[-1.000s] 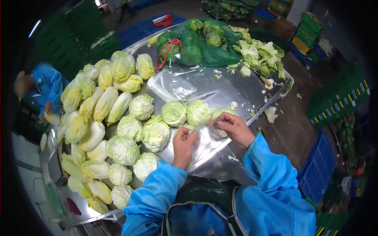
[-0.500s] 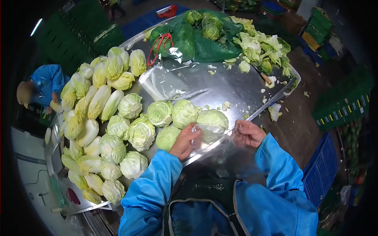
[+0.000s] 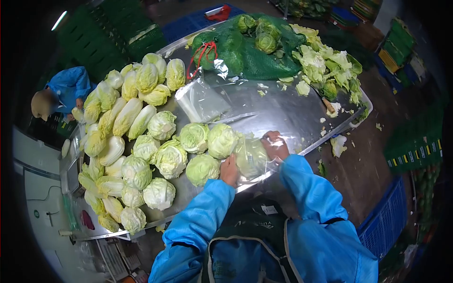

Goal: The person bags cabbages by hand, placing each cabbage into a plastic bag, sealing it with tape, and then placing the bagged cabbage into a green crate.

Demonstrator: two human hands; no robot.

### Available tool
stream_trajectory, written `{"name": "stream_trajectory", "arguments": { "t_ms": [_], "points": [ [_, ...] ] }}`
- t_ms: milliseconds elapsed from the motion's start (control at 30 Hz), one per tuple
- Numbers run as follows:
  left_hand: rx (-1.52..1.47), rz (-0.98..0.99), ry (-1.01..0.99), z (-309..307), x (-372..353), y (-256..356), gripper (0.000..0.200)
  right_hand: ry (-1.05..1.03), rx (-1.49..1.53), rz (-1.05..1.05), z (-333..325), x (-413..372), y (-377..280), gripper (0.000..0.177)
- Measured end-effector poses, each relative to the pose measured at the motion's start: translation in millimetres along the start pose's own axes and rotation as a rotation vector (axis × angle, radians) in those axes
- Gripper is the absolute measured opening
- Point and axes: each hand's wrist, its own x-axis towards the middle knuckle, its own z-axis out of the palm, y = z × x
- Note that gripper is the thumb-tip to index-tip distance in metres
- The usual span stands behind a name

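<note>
A round pale-green cabbage rests near the table's front edge, with a clear plastic bag drawn over it. My left hand is closed on the bag's near left edge, low beside the cabbage. On the other side, my right hand grips the bag with bent fingers. The bag's exact opening is hard to make out through the glare. Close by on the left sit a round cabbage and another cabbage, both unwrapped.
Several napa cabbages and round heads cover the table's left side. A stack of clear bags lies mid-table. Behind it are a green mesh sack and loose trimmed leaves. A knife lies at right. Another person works at far left.
Both hands have moved from holding the bag in front of the cabbage to its two sides. The bag now covers the cabbage. The camera view has shifted slightly.
</note>
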Motion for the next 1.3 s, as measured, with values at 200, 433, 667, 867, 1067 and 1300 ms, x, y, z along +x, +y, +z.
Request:
{"name": "stream_trajectory", "arguments": {
  "t_ms": [200,433,667,867,1067,1300],
  "points": [
    [-0.326,-0.111,0.051,12,-11,15,0.039,-0.165,0.275,0.409,-11,-13,-17,0.020],
    [-0.526,0.087,-0.093,-17,-21,14,0.024,-0.191,0.921,0.720,-21,-41,-40,0.022],
    [-0.802,-0.174,-0.274,-21,-40,33,0.027,-0.154,0.817,0.739,-26,-46,-62,0.011],
    [-0.848,0.075,-0.346,-56,-49,101,0.030,-0.259,1.483,0.411,-73,-33,-98,0.009],
    [-0.909,0.537,-0.569,-75,-58,207,0.028,-0.255,1.463,0.183,-119,18,-149,0.006],
    [-0.349,1.012,-0.694,-100,-81,310,0.018,-0.318,1.183,-0.271,-209,47,-187,0.008]
  ]
}}
